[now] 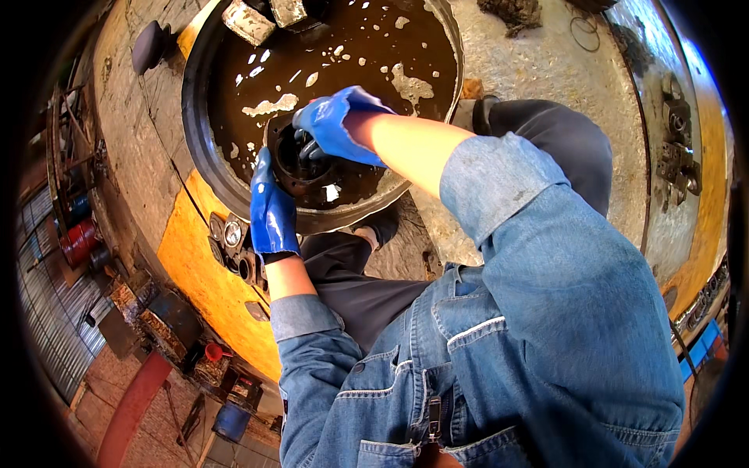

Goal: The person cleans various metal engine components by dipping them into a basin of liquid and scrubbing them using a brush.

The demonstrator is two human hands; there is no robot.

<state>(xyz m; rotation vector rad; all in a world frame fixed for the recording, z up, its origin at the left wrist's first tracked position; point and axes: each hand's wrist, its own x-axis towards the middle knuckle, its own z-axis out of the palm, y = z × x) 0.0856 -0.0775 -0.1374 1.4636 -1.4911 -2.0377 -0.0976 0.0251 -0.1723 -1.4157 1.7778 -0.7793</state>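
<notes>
A round, dark metal housing (pixel 299 184) with a wide central opening is partly in brown liquid inside a large basin. My left hand (pixel 271 207), in a wet blue rubber glove, grips its near left side, fingers pointing up along the outer wall. My right hand (pixel 331 125), gloved the same, comes over from the right with its dark fingertips bent down into the opening. The fingers look curled together; what they hold, if anything, is hidden by the glove and the housing's rim.
The round black basin (pixel 204 148) holds foamy brown liquid, with light blocky pieces (pixel 248 23) at its far edge. Greasy metal parts (pixel 234 238) lie on a yellow board beside it. More machined parts (pixel 677 132) sit far right. My knee (pixel 558 140) is right of the basin.
</notes>
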